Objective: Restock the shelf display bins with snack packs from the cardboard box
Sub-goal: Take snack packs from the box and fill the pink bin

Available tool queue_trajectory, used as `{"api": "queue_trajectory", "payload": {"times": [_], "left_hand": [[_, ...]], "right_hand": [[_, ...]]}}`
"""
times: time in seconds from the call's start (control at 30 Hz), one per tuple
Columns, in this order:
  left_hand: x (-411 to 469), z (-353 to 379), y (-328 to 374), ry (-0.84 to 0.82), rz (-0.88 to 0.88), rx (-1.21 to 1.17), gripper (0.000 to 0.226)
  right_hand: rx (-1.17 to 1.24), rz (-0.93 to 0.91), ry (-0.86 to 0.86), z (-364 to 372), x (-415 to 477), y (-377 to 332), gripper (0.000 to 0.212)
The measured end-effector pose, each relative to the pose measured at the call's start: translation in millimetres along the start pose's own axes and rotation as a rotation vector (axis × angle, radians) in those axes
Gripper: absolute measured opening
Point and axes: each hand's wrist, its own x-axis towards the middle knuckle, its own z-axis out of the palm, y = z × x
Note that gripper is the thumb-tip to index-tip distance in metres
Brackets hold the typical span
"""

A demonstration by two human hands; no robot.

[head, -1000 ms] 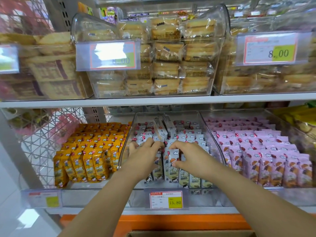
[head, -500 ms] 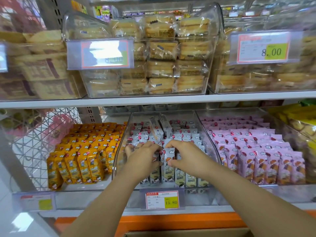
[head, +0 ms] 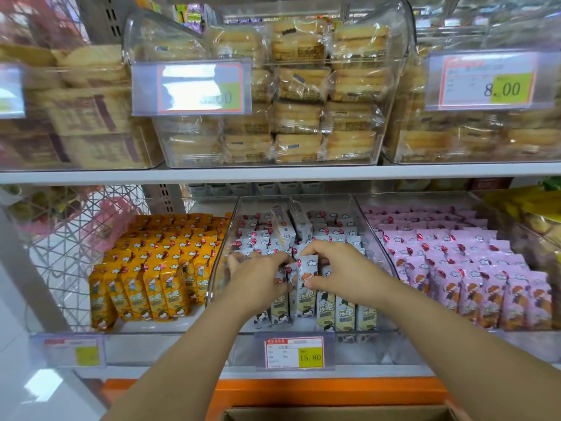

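Both my hands reach into the clear middle bin on the lower shelf, which holds rows of grey-white snack packs standing upright. My right hand pinches the top of one grey-white pack in the front rows, thumb in front and fingers behind. My left hand curls its fingers round the packs right beside it, at the left of that pack. Two packs lie tilted on top further back. The rim of the cardboard box shows at the bottom edge.
An orange-pack bin stands to the left, a pink-pack bin to the right. Above, on the upper shelf, clear bins hold wrapped cakes. A price tag reading 15.80 hangs below the middle bin. A wire rack stands far left.
Both hands stay on the same front packs in the middle bin, with the fingers drawn slightly closer together. The view has shifted a little to the left.
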Motion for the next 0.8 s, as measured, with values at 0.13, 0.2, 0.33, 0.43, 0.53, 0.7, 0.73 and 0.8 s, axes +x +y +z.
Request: {"api": "queue_trajectory", "payload": {"times": [0.13, 0.2, 0.33, 0.43, 0.53, 0.7, 0.73, 0.8], "left_hand": [[0, 0, -7, 0.010, 0.008, 0.140, 0.048], [0, 2, -11, 0.016, -0.002, 0.156, 0.051], [1, 4, -15, 0.017, -0.010, 0.130, 0.051], [2, 5, -12, 0.030, 0.011, 0.173, 0.049], [0, 7, -12, 0.082, 0.031, 0.169, 0.052], [-1, 4, -16, 0.153, 0.038, -0.005, 0.060], [-2, 1, -16, 0.168, 0.040, -0.052, 0.058], [-5, -6, -16, 0.194, 0.058, -0.099, 0.052]], "right_hand": [[-0.001, 0.004, 0.040, -2, 4, -3, 0.036], [-0.045, 0.008, 0.061, 1, 7, -3, 0.037], [-0.158, 0.041, 0.105, 11, 15, -1, 0.041], [-0.345, 0.033, 0.121, 19, 19, 2, 0.041], [-0.363, 0.046, 0.135, 20, 21, 2, 0.044], [-0.302, -0.025, 0.251, 10, 28, -9, 0.038], [-0.306, -0.030, 0.272, 9, 31, -12, 0.039], [-0.336, -0.042, 0.292, 10, 40, -17, 0.042]]}}
